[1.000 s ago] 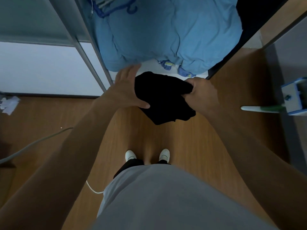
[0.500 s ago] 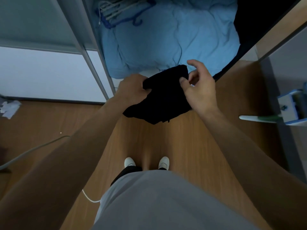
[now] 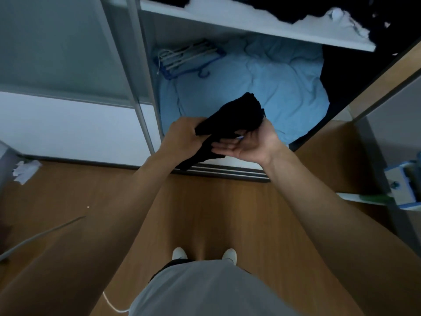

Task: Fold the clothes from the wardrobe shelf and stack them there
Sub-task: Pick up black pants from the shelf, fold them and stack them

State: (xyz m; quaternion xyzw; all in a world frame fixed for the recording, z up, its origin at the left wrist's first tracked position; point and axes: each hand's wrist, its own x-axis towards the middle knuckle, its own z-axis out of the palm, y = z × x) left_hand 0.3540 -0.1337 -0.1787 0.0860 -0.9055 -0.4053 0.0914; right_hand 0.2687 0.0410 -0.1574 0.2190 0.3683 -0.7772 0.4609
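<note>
Hanging bunched between both hands, the black garment (image 3: 234,117) is in mid-air before the open wardrobe, not touching any shelf. At its 8 o'clock the left hand (image 3: 184,136) grips one edge, fingers curled round the cloth, and a loose tail droops from there toward 7 o'clock. At its 5 o'clock the right hand (image 3: 248,144) lies palm up under the garment, its fingers (image 3: 224,147) straight and close together, pointing toward 9 o'clock, with the cloth resting on them rather than pinched.

Behind the garment, toward 12 o'clock, blue bedding (image 3: 262,87) fills the wardrobe's lower compartment, and a bundle of hangers (image 3: 189,58) lies on it at 11 o'clock. Higher at 12 o'clock runs the white wardrobe shelf (image 3: 250,30), carrying crumpled white and dark clothes (image 3: 337,19).

Toward 6 o'clock the wooden floor (image 3: 205,201) shows two white shoes (image 3: 180,254). Crumpled paper (image 3: 25,169) lies at 9 o'clock and a grey cable (image 3: 41,236) at 8 o'clock.
</note>
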